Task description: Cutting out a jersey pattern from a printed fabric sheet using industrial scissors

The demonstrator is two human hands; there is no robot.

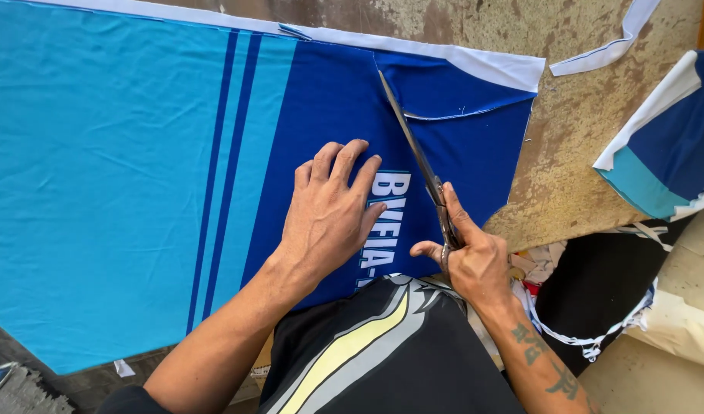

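A large sheet of printed fabric (106,176) lies flat on a worn wooden table (582,138), light blue on the left, dark blue on the right, with dark stripes and white lettering. My left hand (329,211) presses flat on the dark blue part, fingers spread. My right hand (467,257) grips the handles of long metal scissors (413,149). Their blades lie nearly closed along a cut in the dark blue cloth, tips toward the white far edge.
Another blue, teal and white fabric piece (666,146) lies at the right. A white offcut strip (613,46) rests at the far right edge. Scraps and a black bag (597,284) sit below the table's edge. My dark shirt with a yellow stripe (367,353) fills the bottom centre.
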